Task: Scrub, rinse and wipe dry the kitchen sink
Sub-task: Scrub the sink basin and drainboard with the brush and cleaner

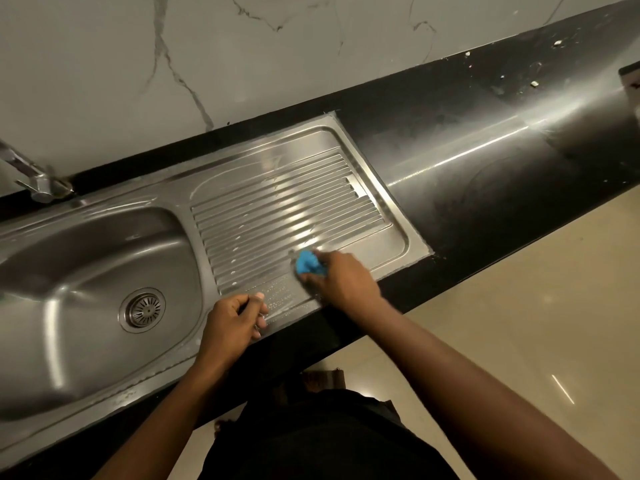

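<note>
Through the head view I am watching the sink [79, 258], taking its drain strainer [142, 309] as my mark. To the right of the strainer, on the near edge of the ribbed drainboard [284, 209], the right hand [341, 280] is gripping a bunched blue cloth [308, 264] and pressing it down onto the steel. The fingers are curling over the wad, I judge so that its leading edge is working into the grooves. Between that hand and the strainer, the left hand [233, 320] is resting on the sink's front rim, its fingers curled into a fist with nothing showing inside. I am reading it as a brace while the body is leaning in. Droplets or suds are beading on the flat strip just beside the left knuckles, so I am judging this as scrubbing or wiping in hand, with drying not yet done. Up and left of the strainer the tap [36, 181] is standing against the marble wall [104, 81]. Far right of the strainer the black countertop [485, 188] is carrying a few pale crumbs. Nothing is blocking the cloth's path along the ribs.
</note>
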